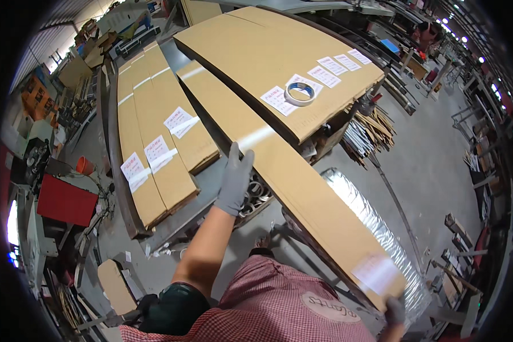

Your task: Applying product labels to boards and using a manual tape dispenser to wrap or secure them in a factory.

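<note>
The long carton (302, 176), of smooth brown cardboard, flat and narrow, slants before the person. The grey-gloved left hand (235, 181) lies against its left edge, fingers stretched; the right hand (394, 312) touches its near end, blurred, so I cannot tell its grip. Left of the carton lie three similar cartons (145, 108); right of it, a ring-shaped tape roll (302, 102) and crinkled silver foil (382, 228).
</note>
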`<control>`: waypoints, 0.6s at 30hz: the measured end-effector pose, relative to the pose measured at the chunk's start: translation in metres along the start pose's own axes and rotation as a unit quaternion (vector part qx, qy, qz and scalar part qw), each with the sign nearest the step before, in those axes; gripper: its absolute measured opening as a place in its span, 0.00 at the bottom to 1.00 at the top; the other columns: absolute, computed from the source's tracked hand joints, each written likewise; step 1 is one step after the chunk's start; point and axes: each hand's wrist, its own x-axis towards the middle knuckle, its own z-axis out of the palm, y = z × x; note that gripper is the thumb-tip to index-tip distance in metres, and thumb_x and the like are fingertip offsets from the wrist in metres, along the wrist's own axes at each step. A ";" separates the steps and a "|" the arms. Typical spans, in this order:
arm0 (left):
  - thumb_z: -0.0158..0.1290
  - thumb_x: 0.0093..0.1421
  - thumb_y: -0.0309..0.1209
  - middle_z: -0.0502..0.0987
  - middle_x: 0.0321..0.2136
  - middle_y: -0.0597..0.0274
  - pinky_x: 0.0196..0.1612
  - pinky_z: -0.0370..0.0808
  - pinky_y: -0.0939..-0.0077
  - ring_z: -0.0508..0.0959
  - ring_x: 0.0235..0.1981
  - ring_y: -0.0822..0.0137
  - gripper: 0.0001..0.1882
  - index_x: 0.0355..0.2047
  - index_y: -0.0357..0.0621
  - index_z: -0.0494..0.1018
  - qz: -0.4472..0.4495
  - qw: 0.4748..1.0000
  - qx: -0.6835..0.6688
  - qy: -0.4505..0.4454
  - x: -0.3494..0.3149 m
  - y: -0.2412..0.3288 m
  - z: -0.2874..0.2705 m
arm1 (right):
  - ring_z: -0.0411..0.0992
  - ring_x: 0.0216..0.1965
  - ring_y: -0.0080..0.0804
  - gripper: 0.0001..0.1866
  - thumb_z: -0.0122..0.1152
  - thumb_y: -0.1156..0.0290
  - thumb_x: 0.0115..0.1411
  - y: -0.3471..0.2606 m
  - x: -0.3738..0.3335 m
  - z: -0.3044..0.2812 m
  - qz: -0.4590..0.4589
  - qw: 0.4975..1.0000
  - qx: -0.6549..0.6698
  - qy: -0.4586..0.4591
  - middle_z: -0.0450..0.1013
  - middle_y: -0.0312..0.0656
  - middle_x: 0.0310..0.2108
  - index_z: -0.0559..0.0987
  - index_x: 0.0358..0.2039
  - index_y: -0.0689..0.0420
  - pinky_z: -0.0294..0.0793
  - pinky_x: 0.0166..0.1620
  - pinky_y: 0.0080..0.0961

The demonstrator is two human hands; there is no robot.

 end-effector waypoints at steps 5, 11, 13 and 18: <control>0.55 0.61 0.41 0.51 0.65 0.37 0.67 0.50 0.68 0.52 0.67 0.52 0.45 0.65 0.26 0.44 -0.023 0.987 -0.045 0.155 0.024 0.007 0.019 | 0.69 0.51 0.34 0.38 0.60 0.73 0.56 -0.094 0.126 0.232 -0.062 0.969 0.031 -0.238 0.64 0.50 0.55 0.55 0.65 0.60 0.67 0.56 0.29; 0.58 0.57 0.37 0.61 0.60 0.35 0.62 0.60 0.68 0.64 0.61 0.51 0.45 0.64 0.25 0.46 -0.027 0.966 -0.074 0.246 0.109 -0.050 0.009 | 0.65 0.57 0.36 0.42 0.70 0.59 0.52 -0.090 0.271 0.129 0.075 0.937 -0.210 -0.268 0.68 0.46 0.56 0.62 0.63 0.59 0.63 0.60 0.33; 0.58 0.58 0.37 0.63 0.59 0.35 0.62 0.60 0.68 0.64 0.61 0.50 0.44 0.64 0.26 0.47 -0.025 0.967 -0.108 0.230 0.132 -0.050 0.005 | 0.65 0.58 0.37 0.44 0.70 0.54 0.51 -0.078 0.287 0.099 0.249 0.900 -0.216 -0.284 0.67 0.46 0.57 0.62 0.64 0.60 0.61 0.61 0.34; 0.58 0.56 0.35 0.68 0.55 0.40 0.61 0.62 0.62 0.68 0.57 0.48 0.36 0.62 0.39 0.59 0.123 0.898 0.242 0.346 0.140 -0.047 0.017 | 0.65 0.58 0.38 0.48 0.69 0.46 0.50 -0.117 0.320 0.089 0.214 0.864 -0.326 -0.318 0.67 0.49 0.57 0.63 0.61 0.67 0.60 0.61 0.32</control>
